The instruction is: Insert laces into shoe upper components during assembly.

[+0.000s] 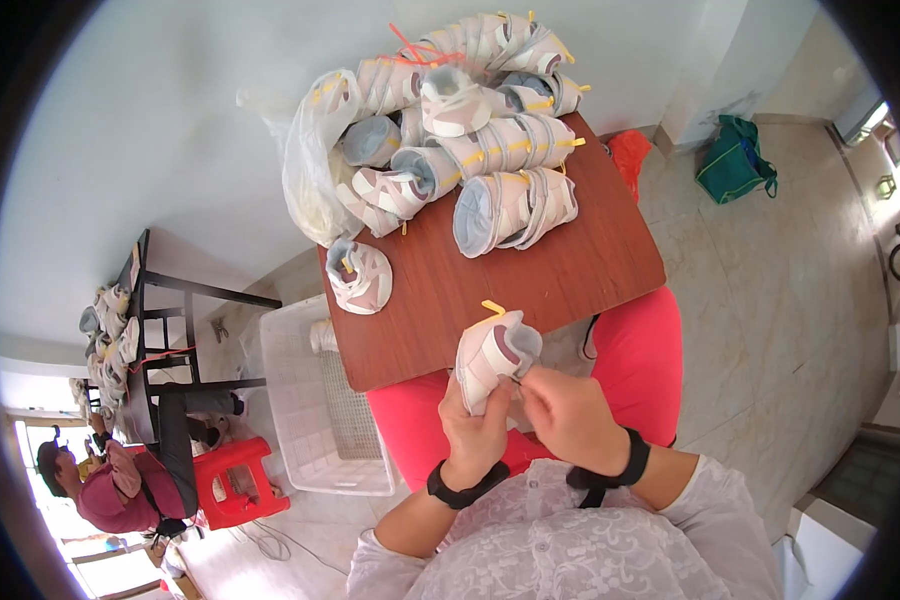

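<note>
Head view, as seen by an onlooker: the left hand (470,432) clasps a pale shoe upper (482,368) between thumb and fingers, just off the near edge of the brown table (560,285), the landmark for all places below. The right hand (570,418) touches the upper's right side with fingers bent in; whether they pinch anything I cannot tell. A yellow loop tops the upper, beside its grey-lined opening. Both wrists bear black bands. On the table, one loose upper (361,278) sits at the left edge; a nested row (518,211) lies farther in, before a heap (450,108) along the far side. A clear plastic bag (315,170) slumps at the far left corner. Left of the table stands a white crate (288,435), then a red stool (232,487) with a seated co-worker (120,497); a green bag (732,162) rests on the floor beyond its far right corner.
</note>
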A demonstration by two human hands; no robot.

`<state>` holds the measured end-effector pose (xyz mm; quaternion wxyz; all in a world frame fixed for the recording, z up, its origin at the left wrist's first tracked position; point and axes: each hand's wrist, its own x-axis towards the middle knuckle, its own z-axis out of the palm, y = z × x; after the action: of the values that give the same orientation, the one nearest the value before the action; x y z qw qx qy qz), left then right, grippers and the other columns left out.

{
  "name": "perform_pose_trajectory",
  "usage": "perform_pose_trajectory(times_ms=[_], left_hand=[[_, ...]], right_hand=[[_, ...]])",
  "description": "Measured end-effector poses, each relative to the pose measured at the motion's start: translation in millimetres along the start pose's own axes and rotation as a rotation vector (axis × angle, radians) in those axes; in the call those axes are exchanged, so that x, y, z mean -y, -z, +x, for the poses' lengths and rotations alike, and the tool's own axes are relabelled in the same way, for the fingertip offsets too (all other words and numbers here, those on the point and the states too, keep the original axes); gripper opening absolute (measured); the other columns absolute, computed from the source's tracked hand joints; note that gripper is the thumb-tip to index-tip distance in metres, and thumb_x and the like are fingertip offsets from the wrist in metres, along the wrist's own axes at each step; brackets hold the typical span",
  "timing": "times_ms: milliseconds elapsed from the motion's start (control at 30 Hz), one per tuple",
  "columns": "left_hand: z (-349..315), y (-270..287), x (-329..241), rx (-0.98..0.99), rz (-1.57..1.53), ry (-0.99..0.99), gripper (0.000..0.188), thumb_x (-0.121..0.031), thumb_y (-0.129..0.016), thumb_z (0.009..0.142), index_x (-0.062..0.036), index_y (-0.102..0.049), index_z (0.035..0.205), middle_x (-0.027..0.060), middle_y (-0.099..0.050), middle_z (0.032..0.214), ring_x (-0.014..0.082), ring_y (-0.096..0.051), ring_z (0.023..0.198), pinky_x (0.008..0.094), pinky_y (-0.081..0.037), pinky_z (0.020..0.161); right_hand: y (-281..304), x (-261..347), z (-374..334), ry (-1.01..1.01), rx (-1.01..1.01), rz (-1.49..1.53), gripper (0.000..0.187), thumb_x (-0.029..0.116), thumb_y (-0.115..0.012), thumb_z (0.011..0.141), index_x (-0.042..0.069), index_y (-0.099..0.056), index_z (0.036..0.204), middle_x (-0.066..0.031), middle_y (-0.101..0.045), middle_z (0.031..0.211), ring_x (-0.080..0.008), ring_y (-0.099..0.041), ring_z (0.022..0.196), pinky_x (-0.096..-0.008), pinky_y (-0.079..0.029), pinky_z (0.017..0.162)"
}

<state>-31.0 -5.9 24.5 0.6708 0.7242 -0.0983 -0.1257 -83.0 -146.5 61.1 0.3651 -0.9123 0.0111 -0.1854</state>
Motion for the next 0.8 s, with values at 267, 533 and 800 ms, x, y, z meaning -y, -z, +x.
perform_pose_trajectory(times_ms=[267,533,800], left_hand=[[0,-4,6,-0.001,0.005,-0.052,0.023,0.001,-0.061,0.083,0.0002,-0.064,0.105,0.0117,-0.063,0.102,0.0202,-0.060,0.092,0.0319,-0.047,0.079],[15,3,-6,0.094,0.402,-0.499,0.025,0.005,-0.059,0.082,0.0003,-0.064,0.106,0.0114,-0.063,0.093,0.0211,-0.060,0.086,0.0303,-0.047,0.073],[11,-2,10,0.016,0.422,-0.485,0.024,0.007,-0.057,0.080,-0.0001,-0.065,0.101,0.0144,-0.062,0.090,0.0266,-0.057,0.078,0.0348,-0.046,0.067]], right_hand=[[-9,-4,-4,0.071,0.029,0.004,0.010,0.005,-0.059,0.080,0.004,-0.049,0.080,-0.0089,-0.055,0.065,-0.0267,-0.057,0.056,-0.0364,-0.045,0.048],[-3,-12,6,-0.458,0.250,0.731,0.008,0.005,-0.056,0.083,0.002,-0.049,0.086,-0.0146,-0.057,0.066,-0.0349,-0.059,0.061,-0.0440,-0.046,0.053],[-31,-19,-7,-0.452,0.149,0.555,0.004,0.005,-0.053,0.084,0.000,-0.053,0.085,-0.0167,-0.061,0.070,-0.0326,-0.062,0.063,-0.0379,-0.047,0.055]])
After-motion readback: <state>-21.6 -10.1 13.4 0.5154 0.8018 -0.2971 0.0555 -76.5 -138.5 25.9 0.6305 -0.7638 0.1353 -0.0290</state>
